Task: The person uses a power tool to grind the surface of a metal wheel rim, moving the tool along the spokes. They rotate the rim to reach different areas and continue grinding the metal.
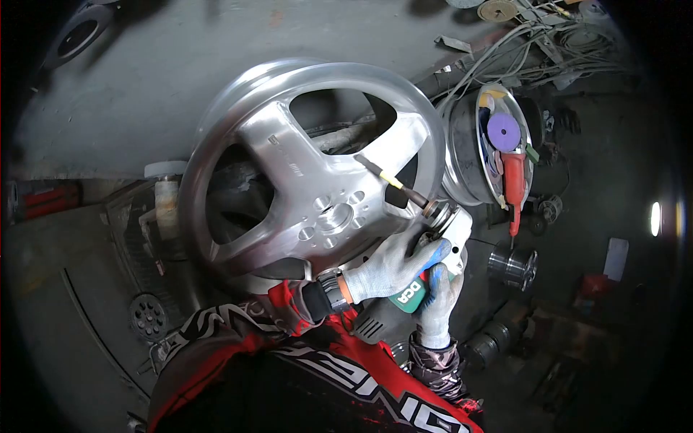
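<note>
A bare-metal alloy wheel rim (pixel 289 173) with wide spokes and a bolt-hole hub stands in front of me, tilted. My left hand (pixel 393 265), in a grey and blue work glove, wraps round the front of a green and white DCA angle grinder (pixel 409 294). Lower on the same tool, my right hand (pixel 439 307) closes round its side, gloved alike. From the grinder's head a thin shaft (pixel 411 193) with a yellow band runs up to a dark tip (pixel 368 165), which overlaps a spoke close to the hub. Gloves hide part of the tool's body.
To the right, a second rim (pixel 462 159) carries a purple disc (pixel 503 132) and a red power tool (pixel 513 184). Cables (pixel 520 58) lie coiled at the back right. A metal cylinder (pixel 512 265) sits farther right, and a white-topped container (pixel 166 191) stands left of the wheel.
</note>
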Tool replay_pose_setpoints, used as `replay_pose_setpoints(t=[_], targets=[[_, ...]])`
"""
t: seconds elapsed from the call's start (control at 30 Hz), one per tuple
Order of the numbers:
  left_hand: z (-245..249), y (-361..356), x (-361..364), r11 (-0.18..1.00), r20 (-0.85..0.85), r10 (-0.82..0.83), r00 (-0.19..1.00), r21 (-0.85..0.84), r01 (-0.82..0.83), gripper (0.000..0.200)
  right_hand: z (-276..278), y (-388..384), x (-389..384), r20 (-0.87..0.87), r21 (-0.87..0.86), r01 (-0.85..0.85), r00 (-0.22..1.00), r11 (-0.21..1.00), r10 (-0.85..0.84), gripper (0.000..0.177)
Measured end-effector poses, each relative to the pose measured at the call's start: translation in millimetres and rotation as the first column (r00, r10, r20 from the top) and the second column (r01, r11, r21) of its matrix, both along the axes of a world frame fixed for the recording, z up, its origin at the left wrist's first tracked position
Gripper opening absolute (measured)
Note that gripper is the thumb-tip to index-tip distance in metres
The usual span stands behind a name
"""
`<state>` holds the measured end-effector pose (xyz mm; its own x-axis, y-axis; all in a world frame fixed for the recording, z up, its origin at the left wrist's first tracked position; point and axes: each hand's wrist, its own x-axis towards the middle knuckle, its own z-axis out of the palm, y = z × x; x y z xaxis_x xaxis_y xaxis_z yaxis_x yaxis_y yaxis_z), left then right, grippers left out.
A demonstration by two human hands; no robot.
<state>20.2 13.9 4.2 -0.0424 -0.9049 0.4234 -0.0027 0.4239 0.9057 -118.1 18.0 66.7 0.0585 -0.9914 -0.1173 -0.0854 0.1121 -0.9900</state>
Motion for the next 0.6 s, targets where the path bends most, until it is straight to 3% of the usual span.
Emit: replay_pose_setpoints(t=[0.07,0.27,0.3,0.33,0.47,0.53,0.6], targets=[[0.1,1.3,-2.8,0.991,0.187,0.105,0.977,-0.097,-0.088,0.041,-1.6,-0.5,-3.4,0.007,0.016,-0.009,1.0,1.0,0.009,0.079],[10.4,-24.8,-8.2,0.989,0.241,0.115,0.964,-0.116,-0.089,0.045,8.8,-22.4,-4.3,0.086,0.032,0.021,0.996,0.999,-0.023,0.065],[12.6,-32.0,-8.5,0.986,0.266,0.124,0.956,-0.137,-0.09,0.046,8.0,-28.6,-2.1,0.007,-0.047,0.054,0.999,0.997,-0.054,0.051],[12.8,-42.5,-9.4,0.994,0.277,0.057,0.959,-0.105,-0.029,0.045,7.4,-35.7,-6.2,-0.021,-0.057,0.063,0.998,0.996,-0.065,0.049],[11.6,-79.6,-18.5,0.986,0.168,0.063,0.984,-0.163,-0.036,0.041,13.9,-59.4,4.9,-0.039,-0.148,0.118,0.991,0.982,-0.125,0.042],[17.2,-87.3,-17.7,0.961,-0.207,-0.208,0.956,0.142,0.239,0.041,15.0,-63.5,3.2,-0.119,-0.211,0.078,0.987,0.974,-0.104,0.042],[14.0,-82.8,-16.0,0.966,-0.179,-0.206,0.962,0.12,0.229,0.042,10.7,-58.4,0.8,-0.087,-0.18,0.097,0.99,0.979,-0.115,0.042]])
